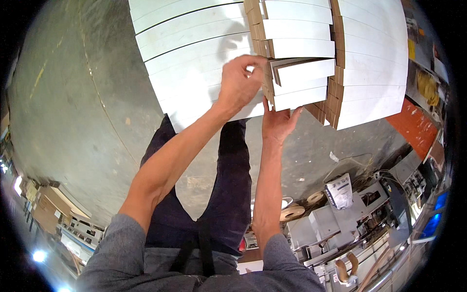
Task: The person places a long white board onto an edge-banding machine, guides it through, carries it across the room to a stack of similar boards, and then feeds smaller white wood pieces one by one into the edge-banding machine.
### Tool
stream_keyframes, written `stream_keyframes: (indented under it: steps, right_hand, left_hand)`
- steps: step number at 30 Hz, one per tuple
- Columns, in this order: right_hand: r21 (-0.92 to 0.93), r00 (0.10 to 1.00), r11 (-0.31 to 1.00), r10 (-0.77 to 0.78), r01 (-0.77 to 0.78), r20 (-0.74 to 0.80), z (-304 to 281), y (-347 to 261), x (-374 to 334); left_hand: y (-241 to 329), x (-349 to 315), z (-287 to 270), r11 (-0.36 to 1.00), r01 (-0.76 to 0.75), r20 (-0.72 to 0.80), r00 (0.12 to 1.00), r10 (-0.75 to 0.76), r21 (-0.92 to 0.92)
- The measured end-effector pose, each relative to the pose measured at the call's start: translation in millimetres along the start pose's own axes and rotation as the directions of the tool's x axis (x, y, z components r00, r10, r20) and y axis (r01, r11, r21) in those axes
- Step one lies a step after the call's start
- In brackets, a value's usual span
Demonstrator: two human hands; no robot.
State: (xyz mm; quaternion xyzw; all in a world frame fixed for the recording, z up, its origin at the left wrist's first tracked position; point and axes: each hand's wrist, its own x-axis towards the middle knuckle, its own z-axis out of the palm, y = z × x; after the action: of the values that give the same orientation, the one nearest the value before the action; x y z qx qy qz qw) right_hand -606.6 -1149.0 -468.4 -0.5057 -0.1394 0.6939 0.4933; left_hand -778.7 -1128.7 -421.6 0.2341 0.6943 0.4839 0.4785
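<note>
Rows of white panels with brown edges lie before me. In the middle row, one white panel (306, 72) sits tilted, with a dark gap behind it. My left hand (241, 82) is curled at the left ends of this row, thumb and forefinger bent into a ring. Its fingertips meet the brown edges, and whatever they pinch is hidden. At the near side of the same row, my right hand (278, 125) touches the nearest white panel (299, 98). Its thumb and forefinger are spread apart, while the other fingers are partly hidden by the panel.
More white panels (194, 63) extend to the left, and another row of white panels (372, 73) stands at the right. Grey concrete floor (68, 131) surrounds them. Machinery (326, 224), a white bag (339, 191) and rolls of edging (292, 212) are at the lower right.
</note>
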Motion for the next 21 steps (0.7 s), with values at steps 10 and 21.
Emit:
stream_keyframes:
  steps: [10,21]
  right_hand:
    - [0.013,0.999,1.0,0.023,-0.022,-0.035,7,5,-2]
    - [0.051,0.999,0.998,0.046,-0.044,-0.029,-8,11,3]
  left_hand:
    - [-66,26,12,0.954,-0.22,-0.041,0.972,0.233,0.204]
    - [-74,19,26,0.909,-0.381,-0.142,0.903,0.405,0.17]
